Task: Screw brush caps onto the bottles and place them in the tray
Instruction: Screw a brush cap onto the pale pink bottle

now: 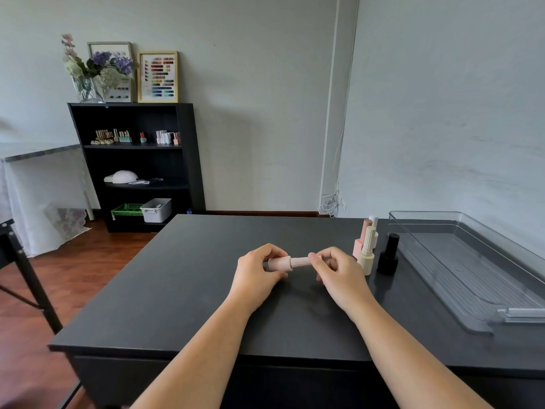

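I hold a pale pink bottle (280,263) sideways above the black table (177,290). My left hand (256,276) grips the bottle's body. My right hand (336,273) pinches its ribbed pink brush cap (300,261), which sits on the bottle's neck. To the right stand a cream bottle (366,255), a pink bottle (360,240), a white one (374,222) behind them, and a black bottle (389,256), all upright with caps on. The clear plastic tray (472,276) lies at the right with nothing in it.
A black shelf unit (188,160) with small bottles, a white cap and bins stands against the far wall on the left. A dark stand (26,276) is at the left edge. The table's near edge runs just below my forearms.
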The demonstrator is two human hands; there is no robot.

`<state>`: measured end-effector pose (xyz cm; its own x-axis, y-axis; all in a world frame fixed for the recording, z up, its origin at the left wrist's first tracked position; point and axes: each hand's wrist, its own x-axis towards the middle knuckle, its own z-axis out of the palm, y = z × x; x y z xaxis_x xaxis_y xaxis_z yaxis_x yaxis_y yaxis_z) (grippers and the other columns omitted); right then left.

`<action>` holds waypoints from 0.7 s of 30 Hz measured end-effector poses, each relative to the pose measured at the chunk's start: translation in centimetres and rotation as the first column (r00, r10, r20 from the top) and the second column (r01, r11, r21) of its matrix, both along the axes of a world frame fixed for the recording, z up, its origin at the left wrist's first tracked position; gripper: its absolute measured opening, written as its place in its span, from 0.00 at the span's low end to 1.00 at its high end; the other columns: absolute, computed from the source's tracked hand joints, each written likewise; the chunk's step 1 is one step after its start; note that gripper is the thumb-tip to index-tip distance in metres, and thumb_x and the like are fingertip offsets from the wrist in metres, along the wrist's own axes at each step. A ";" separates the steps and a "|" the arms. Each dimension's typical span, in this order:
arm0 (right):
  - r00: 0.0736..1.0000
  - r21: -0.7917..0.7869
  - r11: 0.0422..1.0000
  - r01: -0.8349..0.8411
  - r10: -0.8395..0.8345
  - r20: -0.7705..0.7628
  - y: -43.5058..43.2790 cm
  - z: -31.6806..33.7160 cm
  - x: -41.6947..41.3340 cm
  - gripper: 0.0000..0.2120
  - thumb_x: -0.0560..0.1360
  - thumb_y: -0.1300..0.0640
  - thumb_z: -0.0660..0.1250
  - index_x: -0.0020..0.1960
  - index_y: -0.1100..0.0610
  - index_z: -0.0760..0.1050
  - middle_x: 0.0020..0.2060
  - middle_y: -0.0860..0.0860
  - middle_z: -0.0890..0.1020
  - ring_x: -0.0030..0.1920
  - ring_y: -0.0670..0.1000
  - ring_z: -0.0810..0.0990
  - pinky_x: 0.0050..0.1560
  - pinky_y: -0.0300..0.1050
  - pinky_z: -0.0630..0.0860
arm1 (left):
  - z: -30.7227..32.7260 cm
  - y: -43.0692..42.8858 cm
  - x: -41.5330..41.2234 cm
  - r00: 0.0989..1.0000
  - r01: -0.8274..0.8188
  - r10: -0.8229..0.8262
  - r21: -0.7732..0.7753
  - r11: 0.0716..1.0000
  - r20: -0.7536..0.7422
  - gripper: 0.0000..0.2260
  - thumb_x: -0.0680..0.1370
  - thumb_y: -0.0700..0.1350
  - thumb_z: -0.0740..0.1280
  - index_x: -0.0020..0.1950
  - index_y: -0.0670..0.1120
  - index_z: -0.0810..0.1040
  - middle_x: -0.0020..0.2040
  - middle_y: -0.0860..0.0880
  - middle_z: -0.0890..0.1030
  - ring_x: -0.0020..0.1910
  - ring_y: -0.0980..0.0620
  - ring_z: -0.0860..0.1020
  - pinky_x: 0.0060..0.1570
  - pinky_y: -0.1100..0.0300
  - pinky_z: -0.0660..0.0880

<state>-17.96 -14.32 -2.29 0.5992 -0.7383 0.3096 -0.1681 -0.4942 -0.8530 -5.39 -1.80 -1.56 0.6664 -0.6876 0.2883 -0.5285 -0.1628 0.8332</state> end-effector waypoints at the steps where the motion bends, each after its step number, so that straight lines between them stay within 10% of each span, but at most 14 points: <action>1: 1.000 0.011 1.000 -0.026 0.026 0.016 0.0 0.0 0.0 0.05 0.75 0.49 0.65 0.42 0.48 0.76 0.34 0.52 0.82 0.34 0.46 0.76 0.37 0.39 0.72 | 0.0 0.0 0.0 1.000 0.001 -0.001 0.001 1.000 0.001 0.14 0.68 0.37 0.73 0.44 0.56 0.80 0.44 0.59 0.81 0.45 0.56 0.78 0.46 0.65 0.75; 9: 0.998 -0.054 0.998 0.030 -0.033 -0.059 0.1 0.2 0.0 0.19 0.77 0.42 0.59 0.33 0.51 0.73 0.25 0.48 0.77 0.24 0.41 0.72 0.30 0.38 0.69 | 0.1 0.1 -0.1 1.000 0.007 -0.007 -0.006 1.000 0.008 0.14 0.68 0.36 0.74 0.44 0.55 0.80 0.43 0.58 0.81 0.44 0.56 0.78 0.45 0.66 0.75; 14: 0.998 -0.021 0.998 -0.056 0.056 0.023 0.1 0.1 -0.1 0.06 0.77 0.52 0.64 0.42 0.48 0.77 0.35 0.48 0.82 0.39 0.49 0.80 0.43 0.42 0.75 | 0.1 0.0 0.0 1.000 0.010 -0.010 -0.001 1.000 0.009 0.14 0.68 0.36 0.74 0.44 0.56 0.80 0.43 0.59 0.81 0.44 0.56 0.78 0.46 0.66 0.75; 21: 0.999 -0.119 0.993 -0.017 0.012 -0.044 -0.3 -0.2 0.0 0.08 0.79 0.54 0.61 0.43 0.53 0.76 0.30 0.46 0.77 0.29 0.44 0.71 0.30 0.32 0.67 | -0.1 0.0 0.0 0.999 0.042 -0.042 0.001 0.999 0.010 0.15 0.66 0.37 0.76 0.43 0.57 0.81 0.43 0.59 0.82 0.43 0.60 0.79 0.41 0.72 0.74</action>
<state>-17.99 -14.67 -2.49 0.6243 -0.6887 0.3687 -0.1960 -0.5949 -0.7795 -5.42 -1.78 -1.67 0.6339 -0.7152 0.2944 -0.5432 -0.1408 0.8277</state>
